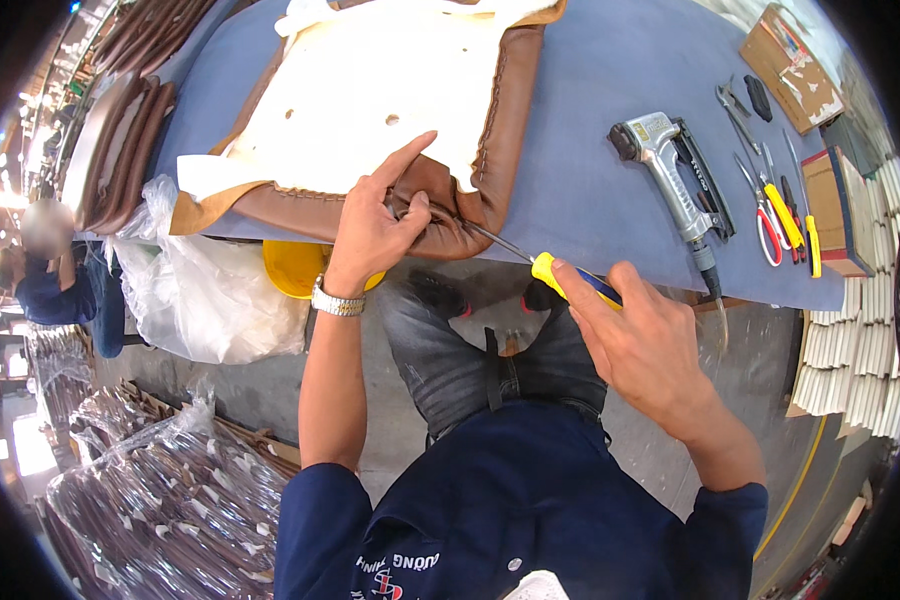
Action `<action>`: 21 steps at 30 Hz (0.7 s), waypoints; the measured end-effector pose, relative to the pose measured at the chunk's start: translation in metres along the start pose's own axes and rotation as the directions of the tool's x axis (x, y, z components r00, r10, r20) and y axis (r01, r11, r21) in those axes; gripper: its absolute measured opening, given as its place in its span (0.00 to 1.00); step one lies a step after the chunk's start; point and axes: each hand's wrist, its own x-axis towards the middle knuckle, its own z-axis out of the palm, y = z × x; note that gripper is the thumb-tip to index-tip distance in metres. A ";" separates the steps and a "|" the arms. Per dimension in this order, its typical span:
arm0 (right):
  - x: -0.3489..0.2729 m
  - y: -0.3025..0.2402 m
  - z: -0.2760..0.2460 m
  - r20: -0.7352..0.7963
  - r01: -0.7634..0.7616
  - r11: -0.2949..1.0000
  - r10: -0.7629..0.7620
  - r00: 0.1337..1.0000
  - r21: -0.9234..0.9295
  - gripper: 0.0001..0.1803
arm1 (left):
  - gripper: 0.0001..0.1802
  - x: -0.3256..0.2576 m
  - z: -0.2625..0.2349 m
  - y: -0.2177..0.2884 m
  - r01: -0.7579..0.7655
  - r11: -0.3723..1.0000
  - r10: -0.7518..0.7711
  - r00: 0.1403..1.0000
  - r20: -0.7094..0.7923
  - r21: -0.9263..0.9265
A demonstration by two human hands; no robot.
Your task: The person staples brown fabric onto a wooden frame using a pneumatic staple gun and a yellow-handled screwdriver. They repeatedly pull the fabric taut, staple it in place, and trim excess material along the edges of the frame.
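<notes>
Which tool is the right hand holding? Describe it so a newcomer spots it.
Start at the blue-topped workbench, near its front edge. The right hand holds a screwdriver whose thin metal shaft runs to the brown leather cover. Its yellow-and-blue handle, off the table, separates it from the tools lying flat.

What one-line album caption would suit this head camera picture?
Left hand pins a brown seat cover at the blue table's edge while the right hand works a yellow-handled screwdriver into its seam.

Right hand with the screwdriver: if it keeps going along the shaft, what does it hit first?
Likely the brown cover's edge, where the left hand pinches it; the right hand's screwdriver tip already seems there, depth unclear.
</notes>
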 end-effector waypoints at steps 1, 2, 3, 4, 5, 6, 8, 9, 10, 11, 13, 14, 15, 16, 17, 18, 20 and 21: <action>0.001 0.001 0.004 0.002 0.018 1.000 -0.018 1.000 -0.003 0.28 | 0.34 0.000 0.000 0.000 -0.014 1.000 0.014 1.000 0.000 -0.006; 0.002 0.001 0.006 0.002 0.034 0.999 -0.034 0.999 -0.007 0.27 | 0.34 0.001 0.000 0.000 -0.008 1.000 0.008 1.000 0.000 -0.001; 0.005 0.000 0.007 0.006 0.048 0.999 -0.047 0.999 -0.008 0.27 | 0.34 0.001 0.000 -0.001 -0.003 1.000 0.003 1.000 0.000 0.003; 0.009 -0.004 0.006 0.009 0.061 0.998 -0.061 0.998 -0.011 0.26 | 0.34 0.003 0.000 -0.001 0.002 1.000 -0.002 1.000 0.001 0.008; 0.012 -0.007 0.006 0.013 0.077 0.997 -0.076 0.997 -0.010 0.25 | 0.34 0.002 0.000 -0.002 -0.008 1.000 0.008 1.000 -0.005 0.012; 0.017 -0.008 0.004 0.022 0.089 0.996 -0.089 0.996 -0.019 0.25 | 0.34 0.003 0.000 -0.004 -0.019 1.000 0.019 1.000 -0.011 0.016; 0.025 -0.007 0.000 0.043 0.114 0.993 -0.112 0.993 -0.041 0.24 | 0.34 0.002 0.000 -0.005 0.008 0.999 -0.008 1.000 -0.010 0.046; 0.026 -0.006 -0.002 0.069 0.120 0.992 -0.117 0.991 -0.040 0.26 | 0.34 0.002 -0.001 -0.003 0.047 0.996 -0.047 0.999 -0.006 0.072; 0.028 -0.005 -0.003 0.094 0.126 0.991 -0.122 0.988 -0.038 0.29 | 0.34 0.002 -0.001 -0.002 0.085 0.991 -0.085 0.996 -0.001 0.100; 0.030 -0.003 -0.004 0.125 0.137 0.990 -0.132 0.983 -0.037 0.31 | 0.34 0.003 0.000 -0.003 0.070 0.991 -0.070 0.998 -0.008 0.110; 0.039 0.006 -0.011 0.128 0.207 0.977 -0.200 0.971 -0.042 0.24 | 0.35 0.005 0.003 -0.007 0.036 0.989 -0.033 0.999 -0.022 0.141; 0.043 0.010 -0.010 0.138 0.238 0.970 -0.230 0.963 -0.046 0.21 | 0.36 0.006 0.006 -0.010 0.012 0.988 -0.008 1.000 -0.025 0.153; 0.043 0.014 -0.007 0.132 0.248 0.968 -0.241 0.962 -0.044 0.22 | 0.37 0.007 0.012 -0.012 -0.018 0.985 0.023 0.999 -0.027 0.174; 0.040 0.019 -0.004 0.126 0.260 0.965 -0.253 0.959 -0.040 0.23 | 0.38 0.007 0.017 -0.014 -0.046 0.980 0.053 0.998 -0.030 0.196; 0.040 0.022 0.001 0.116 0.288 0.957 -0.283 0.952 -0.027 0.24 | 0.39 0.003 0.017 -0.015 -0.057 0.973 0.069 0.997 -0.044 0.223; 0.032 0.024 0.012 0.086 0.248 0.969 -0.249 0.965 0.024 0.23 | 0.40 0.001 0.020 -0.015 -0.078 0.967 0.092 0.995 -0.046 0.244; 0.009 0.024 0.046 0.034 0.176 0.976 -0.181 0.983 0.127 0.22 | 0.42 0.000 0.023 -0.018 -0.096 0.963 0.113 0.992 -0.055 0.250; 0.004 0.017 0.060 -0.033 0.056 0.935 -0.048 0.998 0.349 0.21 | 0.43 0.000 0.024 -0.019 -0.104 0.960 0.122 0.991 -0.055 0.260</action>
